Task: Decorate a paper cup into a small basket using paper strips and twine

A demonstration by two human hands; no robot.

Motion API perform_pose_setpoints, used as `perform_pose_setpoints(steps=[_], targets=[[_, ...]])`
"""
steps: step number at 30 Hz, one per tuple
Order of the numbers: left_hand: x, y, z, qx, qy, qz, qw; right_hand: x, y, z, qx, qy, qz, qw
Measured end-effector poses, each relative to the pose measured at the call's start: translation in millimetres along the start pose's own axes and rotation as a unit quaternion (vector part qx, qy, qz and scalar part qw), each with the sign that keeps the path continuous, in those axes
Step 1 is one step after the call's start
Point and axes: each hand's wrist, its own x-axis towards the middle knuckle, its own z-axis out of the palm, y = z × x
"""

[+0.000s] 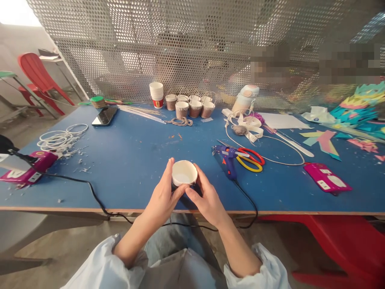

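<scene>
Both my hands hold one small white paper cup (184, 173) just above the near edge of the blue table (132, 160). The cup's mouth faces up toward me. My left hand (164, 196) wraps its fingers round the cup's left side, thumb near the rim. My right hand (206, 196) grips the right side and the underside. A blue glue gun (227, 155) lies on the table just right of my hands, its black cord running off the front edge.
Red and yellow scissors (251, 158) lie beside the glue gun. Several wrapped cups (189, 106) and a cup stack (157, 95) stand at the back. A phone (105, 115), white rings (61, 138), pink boxes (327, 178) and paper scraps (325, 140) lie around. A perforated screen stands behind.
</scene>
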Motion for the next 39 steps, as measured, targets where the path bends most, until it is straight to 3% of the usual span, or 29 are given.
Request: perform_pose_setpoints(steps=[7, 13, 16, 18, 21, 23, 25, 27, 31, 34, 39], targets=[[-22, 3, -3.5, -0.072, 0.088, -0.011, 0.993, -6, 4, -1, 0.071, 0.000, -0.017, 0.997], [-13, 3, 7.6, -0.045, 0.149, -0.051, 0.986, -3, -3, 1, 0.041, 0.003, -0.018, 0.999], [-12, 3, 6.0, -0.036, 0.148, -0.074, 0.986, -3, -5, 2, 0.019, 0.001, -0.029, 0.999], [-15, 3, 2.1, -0.036, 0.139, -0.080, 0.986, -5, -3, 4, -0.005, 0.032, -0.047, 0.998], [-19, 5, -4.6, -0.039, 0.152, -0.075, 0.985, -12, -2, 7, -0.072, 0.149, -0.098, 0.981], [-19, 8, -8.4, -0.091, 0.147, -0.107, 0.979, -17, -5, 10, -0.120, 0.203, -0.099, 0.967], [-15, 12, -11.7, -0.202, 0.103, -0.184, 0.957, -20, -11, 11, -0.134, 0.192, -0.054, 0.971], [-9, 16, -15.1, -0.322, 0.057, -0.256, 0.910, -19, -17, 12, -0.105, 0.152, 0.008, 0.983], [3, 23, -21.2, -0.461, 0.025, -0.327, 0.825, -10, -23, 11, -0.006, 0.118, 0.094, 0.988], [8, 27, -22.4, -0.495, 0.016, -0.346, 0.797, -3, -20, 11, 0.038, 0.120, 0.116, 0.985], [11, 28, -17.2, -0.525, 0.017, -0.344, 0.778, 1, -15, 12, 0.068, 0.120, 0.096, 0.986]])
